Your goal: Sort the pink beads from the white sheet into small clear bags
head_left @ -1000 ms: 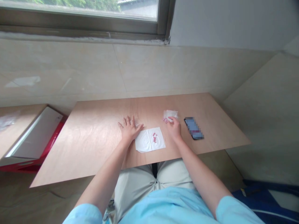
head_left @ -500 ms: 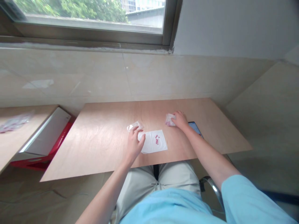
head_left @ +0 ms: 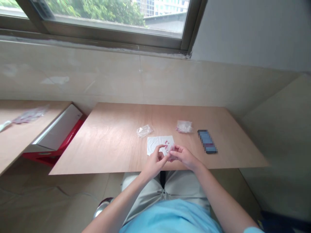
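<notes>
Bare left hand (head_left: 154, 164) and right hand (head_left: 185, 157) meet fingertip to fingertip, pinched item too small to tell, at the near edge of the white square paper tissue (head_left: 155, 145), small pink beads (head_left: 166, 142) just ahead, left hand overlapping it.

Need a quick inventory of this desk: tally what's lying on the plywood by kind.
Clear plastic bags: 2
White paper tissue: 1
Smartphone: 1
Total: 4
Pink bits: too small to count, not included
</notes>
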`<action>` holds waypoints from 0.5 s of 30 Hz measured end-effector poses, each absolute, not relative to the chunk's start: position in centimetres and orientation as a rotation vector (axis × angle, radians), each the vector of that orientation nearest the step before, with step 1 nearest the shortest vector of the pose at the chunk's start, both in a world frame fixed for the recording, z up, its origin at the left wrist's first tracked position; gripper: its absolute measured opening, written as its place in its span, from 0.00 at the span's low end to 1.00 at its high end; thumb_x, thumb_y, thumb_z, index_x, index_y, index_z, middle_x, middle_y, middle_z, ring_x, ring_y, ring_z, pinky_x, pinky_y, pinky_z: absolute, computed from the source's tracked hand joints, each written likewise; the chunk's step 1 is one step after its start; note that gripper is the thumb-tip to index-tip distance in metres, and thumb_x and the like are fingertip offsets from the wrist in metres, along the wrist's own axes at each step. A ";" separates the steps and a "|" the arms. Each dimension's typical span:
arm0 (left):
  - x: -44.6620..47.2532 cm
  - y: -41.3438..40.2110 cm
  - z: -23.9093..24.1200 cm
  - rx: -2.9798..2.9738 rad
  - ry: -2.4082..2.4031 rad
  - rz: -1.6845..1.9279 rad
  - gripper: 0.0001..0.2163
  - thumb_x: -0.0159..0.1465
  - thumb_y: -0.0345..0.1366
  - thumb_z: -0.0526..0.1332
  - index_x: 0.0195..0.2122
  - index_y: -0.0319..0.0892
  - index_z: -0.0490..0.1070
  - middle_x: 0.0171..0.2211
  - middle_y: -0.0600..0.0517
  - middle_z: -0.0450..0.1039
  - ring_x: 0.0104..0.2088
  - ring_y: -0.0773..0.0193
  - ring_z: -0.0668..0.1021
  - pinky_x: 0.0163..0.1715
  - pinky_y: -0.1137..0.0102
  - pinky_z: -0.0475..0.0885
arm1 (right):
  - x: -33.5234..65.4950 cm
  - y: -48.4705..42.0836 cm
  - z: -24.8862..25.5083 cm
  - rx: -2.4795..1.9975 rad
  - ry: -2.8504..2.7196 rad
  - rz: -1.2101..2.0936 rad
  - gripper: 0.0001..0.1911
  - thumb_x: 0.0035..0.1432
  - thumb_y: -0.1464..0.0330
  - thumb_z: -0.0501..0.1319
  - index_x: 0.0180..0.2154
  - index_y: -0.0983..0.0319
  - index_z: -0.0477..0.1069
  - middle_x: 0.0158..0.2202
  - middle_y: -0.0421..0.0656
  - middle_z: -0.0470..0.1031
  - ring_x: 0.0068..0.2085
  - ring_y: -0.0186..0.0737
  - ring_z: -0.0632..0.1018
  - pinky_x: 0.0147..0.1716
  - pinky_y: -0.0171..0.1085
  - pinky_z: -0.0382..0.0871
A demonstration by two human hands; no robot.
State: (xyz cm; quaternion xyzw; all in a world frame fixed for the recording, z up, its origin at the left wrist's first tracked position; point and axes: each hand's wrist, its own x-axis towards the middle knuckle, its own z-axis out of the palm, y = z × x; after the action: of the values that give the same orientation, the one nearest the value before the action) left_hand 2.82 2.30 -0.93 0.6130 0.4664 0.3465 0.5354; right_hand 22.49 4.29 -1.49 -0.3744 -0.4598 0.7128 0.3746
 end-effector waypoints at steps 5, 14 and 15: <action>2.8 2.5 -2.0 1.476 1.157 0.778 0.22 0.66 0.51 0.61 0.54 0.41 0.70 0.22 0.59 0.60 0.24 0.69 0.65 0.24 0.75 0.58 | 22.4 3.7 -2.6 -0.909 -1.103 1.946 0.14 0.60 0.58 0.67 0.37 0.63 0.76 0.33 0.43 0.78 0.34 0.38 0.78 0.43 0.44 0.75; 1.9 4.5 -1.6 1.593 1.325 0.838 0.17 0.68 0.46 0.58 0.53 0.42 0.69 0.22 0.60 0.60 0.24 0.67 0.67 0.27 0.73 0.59 | 23.3 5.6 -3.3 -1.054 -1.233 1.753 0.15 0.58 0.57 0.68 0.36 0.64 0.80 0.32 0.43 0.78 0.34 0.37 0.76 0.40 0.38 0.71; 1.8 4.6 -1.7 1.605 1.328 0.851 0.16 0.68 0.45 0.58 0.52 0.42 0.69 0.22 0.60 0.60 0.24 0.67 0.67 0.27 0.73 0.59 | 23.2 5.6 -3.4 -1.053 -1.215 1.763 0.16 0.58 0.57 0.68 0.35 0.65 0.79 0.32 0.43 0.78 0.33 0.37 0.77 0.39 0.38 0.71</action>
State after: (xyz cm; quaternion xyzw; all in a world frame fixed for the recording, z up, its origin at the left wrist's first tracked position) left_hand 1.84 4.56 -1.65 0.6436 0.5325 0.3411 0.4311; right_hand 23.15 5.56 -3.37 -0.4103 -0.4731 0.6869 0.3688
